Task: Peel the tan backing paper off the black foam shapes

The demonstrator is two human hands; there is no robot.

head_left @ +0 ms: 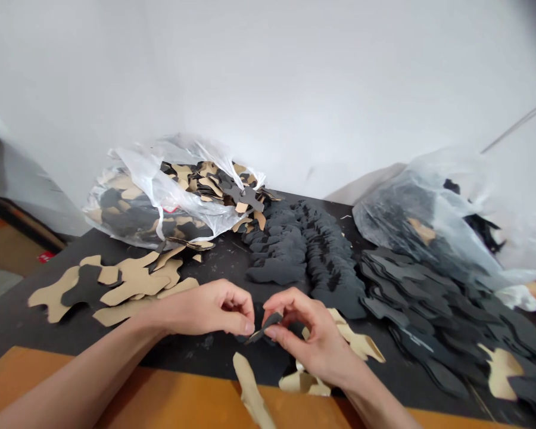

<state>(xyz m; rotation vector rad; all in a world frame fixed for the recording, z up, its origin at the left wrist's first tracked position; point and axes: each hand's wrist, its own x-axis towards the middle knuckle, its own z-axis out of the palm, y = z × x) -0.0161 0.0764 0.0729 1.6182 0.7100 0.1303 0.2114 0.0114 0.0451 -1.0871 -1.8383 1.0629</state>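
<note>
Between both hands, a small dark piece

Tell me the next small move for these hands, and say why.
Probably let the left hand ease back the tan edge on the dark piece while the right hand steadies it: the right fingers pinch that piece, the left fingertips are close by its tan sliver, and loose tan pieces lie on the table.

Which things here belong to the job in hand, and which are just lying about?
Job, likely: dark piece, pinched by right hand; left hand beside it; black rows, black pile (matching colour).

Lying about, seemingly: mixed pile, tan strip, left bag, right bag.
</note>
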